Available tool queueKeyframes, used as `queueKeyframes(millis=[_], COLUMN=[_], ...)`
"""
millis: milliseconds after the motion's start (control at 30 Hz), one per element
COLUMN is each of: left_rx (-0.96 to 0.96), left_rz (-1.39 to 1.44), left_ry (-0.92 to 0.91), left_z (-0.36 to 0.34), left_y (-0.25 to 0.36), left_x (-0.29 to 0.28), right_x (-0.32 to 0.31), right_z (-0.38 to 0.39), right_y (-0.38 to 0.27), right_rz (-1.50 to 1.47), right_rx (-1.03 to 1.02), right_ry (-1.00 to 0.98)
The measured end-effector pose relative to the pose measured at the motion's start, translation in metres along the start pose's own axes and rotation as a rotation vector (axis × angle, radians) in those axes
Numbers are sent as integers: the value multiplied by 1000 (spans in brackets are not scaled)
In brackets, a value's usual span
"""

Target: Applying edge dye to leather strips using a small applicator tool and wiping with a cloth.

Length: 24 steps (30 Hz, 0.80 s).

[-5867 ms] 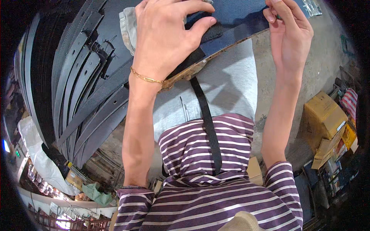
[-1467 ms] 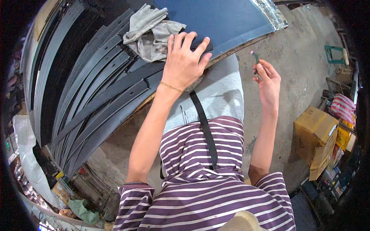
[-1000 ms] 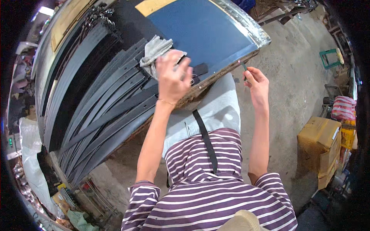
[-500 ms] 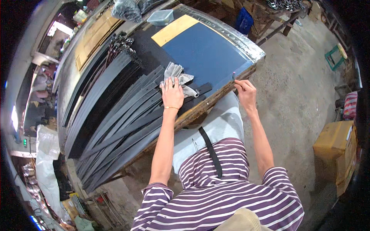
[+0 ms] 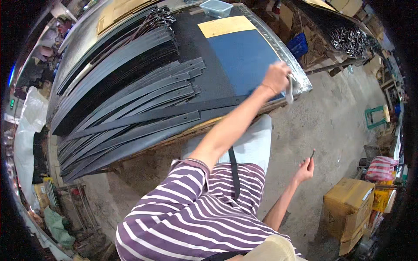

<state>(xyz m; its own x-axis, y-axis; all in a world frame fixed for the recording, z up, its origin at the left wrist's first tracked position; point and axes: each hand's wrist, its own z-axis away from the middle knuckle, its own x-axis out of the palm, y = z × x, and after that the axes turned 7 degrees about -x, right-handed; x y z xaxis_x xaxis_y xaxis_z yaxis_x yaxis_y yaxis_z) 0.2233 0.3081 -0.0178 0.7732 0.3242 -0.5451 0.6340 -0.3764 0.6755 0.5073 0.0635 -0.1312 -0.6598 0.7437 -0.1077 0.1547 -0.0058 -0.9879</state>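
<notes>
Nearest is the cap (image 5: pixel 272 249), which together with the striped shirt (image 5: pixel 174 209) hides the lower part of the right forearm. The right hand (image 5: pixel 305 171) is above the floor (image 5: pixel 289 148), well apart from the bench; its thumb and fingers are pinched on a thin dark stick (image 5: pixel 313 153) that points upward (how the other fingers are folded, I cannot tell well).

The left hand (image 5: pixel 276 79) is stretched across the bench (image 5: pixel 210 122), near its right corner. Its fingers are curled together on a pale rag (image 5: pixel 290 90), which hangs down in front of the silvery border. Hand and rag are both blurred, so each finger is hard to make out, and I cannot tell whether the rag touches the bench.

To the left of this arm lie the dark straps (image 5: pixel 152 101), fanned one over another. Beyond the left forearm lies the blue sheet (image 5: pixel 244 52), partly covered by this hand. Farthest, the clear tub (image 5: pixel 216 8) stands near the upper edge.
</notes>
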Motion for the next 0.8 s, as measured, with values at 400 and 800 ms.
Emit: queueKeyframes(millis=[400,800], left_rx=[-55,124], left_rz=[-417,-379], left_ry=[-224,40], left_z=[137,139], left_y=[-48,27], left_x=[-128,-153], right_x=[86,253], right_z=[3,89], right_y=[-36,-195], right_rz=[-274,-58], right_rx=[19,-490], right_ry=[-312,-772])
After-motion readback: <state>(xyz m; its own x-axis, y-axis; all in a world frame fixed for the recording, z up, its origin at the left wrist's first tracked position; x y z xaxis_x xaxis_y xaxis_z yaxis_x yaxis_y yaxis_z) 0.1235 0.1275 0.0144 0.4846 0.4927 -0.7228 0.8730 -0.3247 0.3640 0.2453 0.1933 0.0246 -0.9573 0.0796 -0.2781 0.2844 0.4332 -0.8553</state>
